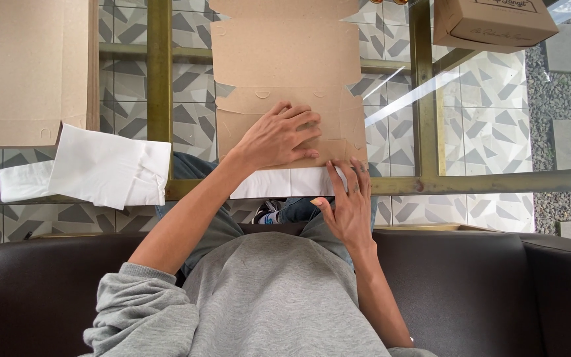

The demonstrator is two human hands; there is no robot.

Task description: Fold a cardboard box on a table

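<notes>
A flat, unfolded brown cardboard box blank [285, 59] lies on the glass table straight ahead. My left hand [279, 137] presses palm-down on its near flap, fingers spread and pointing right. My right hand [349, 201] rests at the near right corner of the blank, fingers up against its edge and on a white paper sheet [272, 183] that sticks out from under the cardboard. Neither hand grips anything.
A folded white paper [94, 165] lies at the left on the table's near edge. Another flat cardboard blank [28, 66] sits far left. A folded brown box [497, 23] stands at the top right. The glass table has a brass frame [158, 73]. A dark sofa [470, 284] is under me.
</notes>
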